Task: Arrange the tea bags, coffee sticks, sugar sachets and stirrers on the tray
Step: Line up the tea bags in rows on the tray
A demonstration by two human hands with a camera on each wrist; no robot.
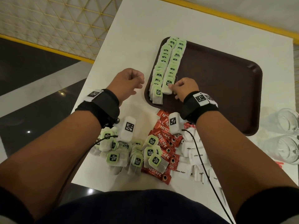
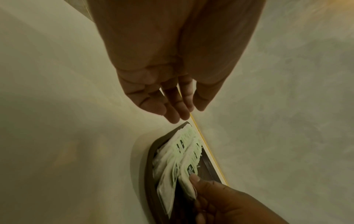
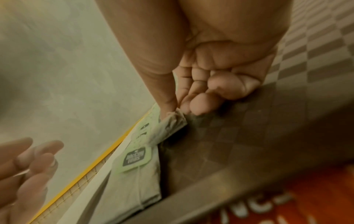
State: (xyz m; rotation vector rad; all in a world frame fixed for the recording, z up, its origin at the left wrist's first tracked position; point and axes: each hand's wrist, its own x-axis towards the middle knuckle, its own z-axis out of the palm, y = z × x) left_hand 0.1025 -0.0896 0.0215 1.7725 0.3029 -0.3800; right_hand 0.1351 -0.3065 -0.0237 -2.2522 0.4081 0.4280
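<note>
Brown plastic tray (image 1: 226, 81), rounded corners, raised rim, on a white table (image 1: 137, 29); its left side carries two overlapping rows of tea bags (image 1: 168, 62), each a pale paper pouch with a light green hexagonal tag bearing a dark label, the rows running from the far rim to the near rim. Nearest bag of the right-hand row (image 1: 167, 88): pinched at its lower edge between thumb and forefinger of the right hand (image 1: 186, 90), remaining fingers curled into the palm; the right wrist view shows the crumpled paper edge (image 3: 170, 124) caught at the fingertips, over the tray floor. Left hand (image 1: 127, 83): above the bare table just left of the tray, holding nothing, fingers loosely bent and close together in the left wrist view (image 2: 172, 97). Loose stock on the table's near edge, off the tray: a heap of unsorted tea bags (image 1: 127, 152), same green tags, string visible on some; red coffee sticks (image 1: 165, 143) printed NESCAFE CLASSIC, partly under the tea bags; white sugar sachets (image 1: 194, 160) with black print, one reading White Sugar, to the right of the coffee. Clear glasses (image 1: 283, 138) at the table's right edge, beside the tray.
</note>
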